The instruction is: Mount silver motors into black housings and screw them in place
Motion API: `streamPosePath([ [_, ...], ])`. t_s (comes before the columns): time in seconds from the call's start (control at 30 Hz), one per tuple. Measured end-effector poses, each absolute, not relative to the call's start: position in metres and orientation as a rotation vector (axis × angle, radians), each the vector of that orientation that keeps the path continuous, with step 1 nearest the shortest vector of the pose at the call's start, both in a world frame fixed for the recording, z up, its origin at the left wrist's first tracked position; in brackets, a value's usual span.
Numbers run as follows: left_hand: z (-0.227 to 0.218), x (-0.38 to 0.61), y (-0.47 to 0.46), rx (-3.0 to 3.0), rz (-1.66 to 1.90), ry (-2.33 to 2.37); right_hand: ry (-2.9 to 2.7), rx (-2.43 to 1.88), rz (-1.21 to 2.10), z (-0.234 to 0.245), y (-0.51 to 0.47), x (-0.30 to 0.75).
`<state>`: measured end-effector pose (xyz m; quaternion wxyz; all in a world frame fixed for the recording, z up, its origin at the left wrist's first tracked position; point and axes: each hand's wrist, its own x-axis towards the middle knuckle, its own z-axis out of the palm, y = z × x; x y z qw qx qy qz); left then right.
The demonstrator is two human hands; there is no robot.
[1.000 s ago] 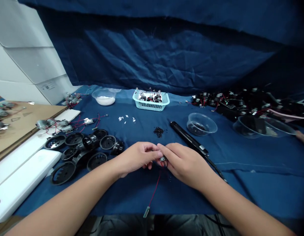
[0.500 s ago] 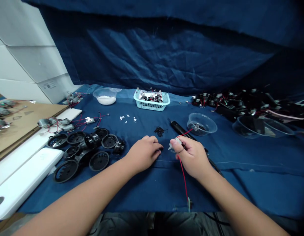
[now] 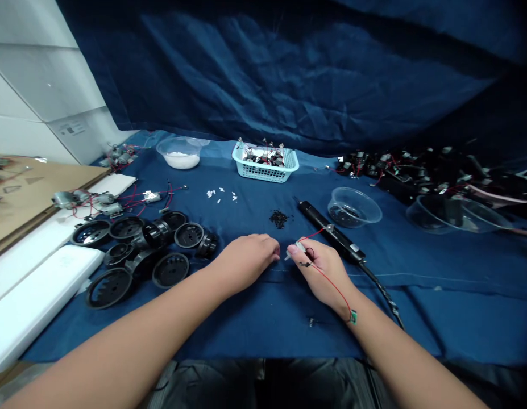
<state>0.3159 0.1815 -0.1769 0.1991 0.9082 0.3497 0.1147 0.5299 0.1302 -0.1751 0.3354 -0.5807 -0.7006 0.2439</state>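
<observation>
Holding a small silver-and-white component (image 3: 298, 249) pinched between thumb and forefinger, the right hand (image 3: 318, 272) grips it firmly at the fingertips, with a thin red wire (image 3: 329, 292) running from it across the back of the hand to a small green connector (image 3: 352, 317) near the wrist. The left hand (image 3: 246, 262) lies open and empty on the blue cloth-covered table (image 3: 416, 284), just apart from the right hand. A black corded pen-shaped tool (image 3: 327, 227) lies just beyond the right hand, a small heap of tiny black pieces (image 3: 279, 218) lies ahead between both hands, and round black plastic housings (image 3: 189, 234) sit beside the left hand.
</observation>
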Motion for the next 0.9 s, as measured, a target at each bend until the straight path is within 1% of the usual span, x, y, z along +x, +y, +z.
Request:
streamPosePath([
  [0.2, -0.180, 0.309, 0.186, 2.457, 0.385, 0.777, -1.892, -1.507, 0.655, -0.178, 0.128, 0.533],
  [0.47, -0.183, 0.311, 0.188, 2.528, 0.372, 0.768, -1.944, -1.489, 0.676, -0.180, 0.128, 0.533],
  [0.7, -0.180, 0.308, 0.186, 2.530, 0.435, 0.768, -1.978, -1.408, 0.675, -0.179, 0.129, 0.534],
  [0.9, -0.171, 0.309, 0.175, 2.603, 0.341, 0.789, -2.032, -1.316, 0.756, -0.179, 0.125, 0.534],
])
